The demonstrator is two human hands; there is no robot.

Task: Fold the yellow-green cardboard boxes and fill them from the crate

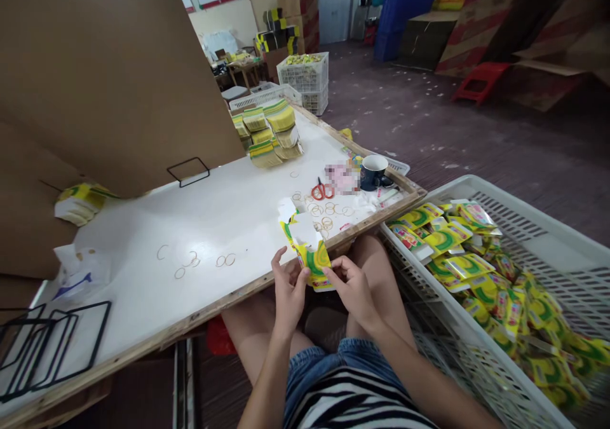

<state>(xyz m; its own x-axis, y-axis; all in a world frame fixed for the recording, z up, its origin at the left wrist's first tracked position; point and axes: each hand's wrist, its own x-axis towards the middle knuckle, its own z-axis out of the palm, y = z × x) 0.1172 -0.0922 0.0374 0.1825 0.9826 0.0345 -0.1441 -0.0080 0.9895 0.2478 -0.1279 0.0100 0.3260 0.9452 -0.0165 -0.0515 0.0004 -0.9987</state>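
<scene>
Between my hands, over the table's front edge, is a small yellow-and-green cardboard box [314, 257] with white flaps standing up at its far end. My left hand [290, 286] grips its left side, thumb on the front. On the right side, my right hand [351, 284] pinches its lower corner between thumb and fingers. Just beyond the box, a white and yellow piece of card [287, 211] touches or overlaps it; I cannot tell whether it is part of the same box. Loose rubber bands [328, 209] lie on the table past it.
Red-handled scissors [323, 190] and a dark mug [372, 172] stand on the white table [138, 302]. Stacked flat cartons [271, 133] sit at its far end. At my right, a white plastic crate [538, 225] holds many folded boxes. Black wire racks [52, 346] are at the left.
</scene>
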